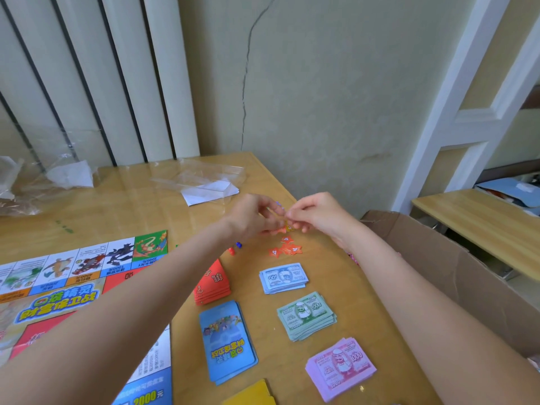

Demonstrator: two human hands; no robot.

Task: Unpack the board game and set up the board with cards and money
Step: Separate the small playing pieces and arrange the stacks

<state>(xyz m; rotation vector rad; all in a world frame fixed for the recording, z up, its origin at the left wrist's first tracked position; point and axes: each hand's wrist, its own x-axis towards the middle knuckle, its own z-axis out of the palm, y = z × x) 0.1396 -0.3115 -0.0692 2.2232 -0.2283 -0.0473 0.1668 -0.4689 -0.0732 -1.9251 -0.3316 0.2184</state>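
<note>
The game board (84, 276) lies flat at the left of the wooden table (122, 206). Right of it sit a red card stack (213, 285), a blue card stack (226, 342) and a yellow stack (251, 394). Three money piles run down the right: blue 500 notes (283, 277), green 2000 notes (305, 315), pink 1000 notes (340, 368). My left hand (254, 217) and right hand (318, 213) meet above the table, both pinching small orange star tokens (287, 228). More star tokens (285, 248) lie just below them.
Small red and blue pawns (235, 248) stand by the board's far corner. Clear plastic wrap and white paper (209, 187) lie at the back of the table. An open cardboard box (455, 273) stands off the right edge, beside a low wooden shelf (482, 226).
</note>
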